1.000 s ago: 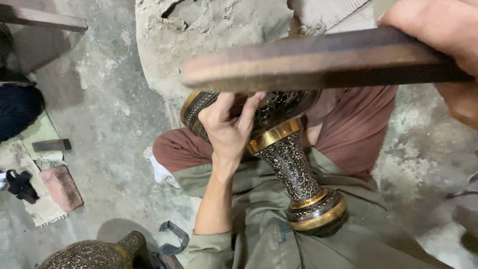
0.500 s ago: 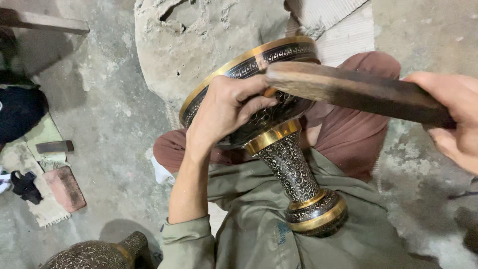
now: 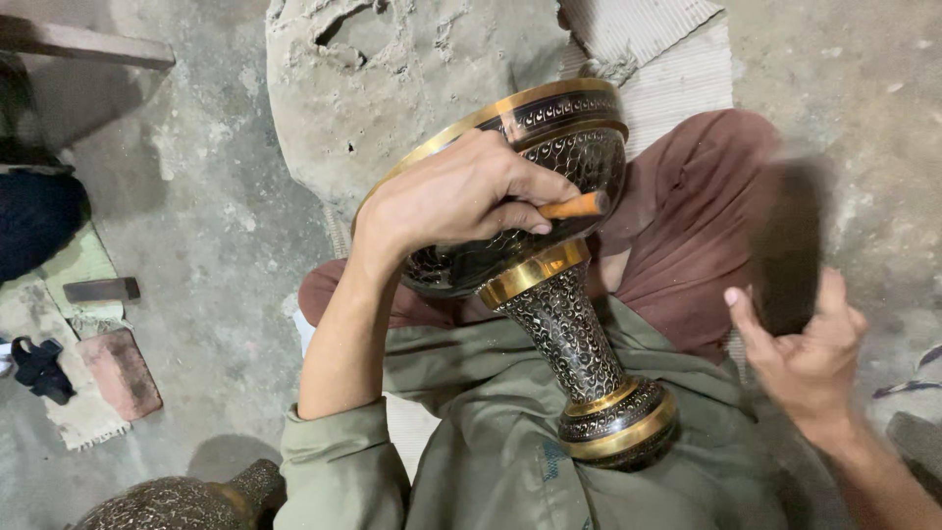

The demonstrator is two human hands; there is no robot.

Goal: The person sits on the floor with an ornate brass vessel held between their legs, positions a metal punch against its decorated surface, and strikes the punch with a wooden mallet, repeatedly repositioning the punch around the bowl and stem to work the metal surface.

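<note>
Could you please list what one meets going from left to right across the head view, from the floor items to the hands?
Black cloth bundle → reddish block → left hand → wooden-handled tool → dark wooden bat → right hand.

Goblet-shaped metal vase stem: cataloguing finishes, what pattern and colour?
Dark stem, fine pale engraved pattern, gold bands; head view.

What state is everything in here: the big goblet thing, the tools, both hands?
Goblet: tilted across the lap, foot toward the camera.
Left hand: closed on a wooden-handled tool against the bowl.
Right hand: gripping a dark wooden block, blurred.
Second vessel: on the floor, partly out of view.
</note>
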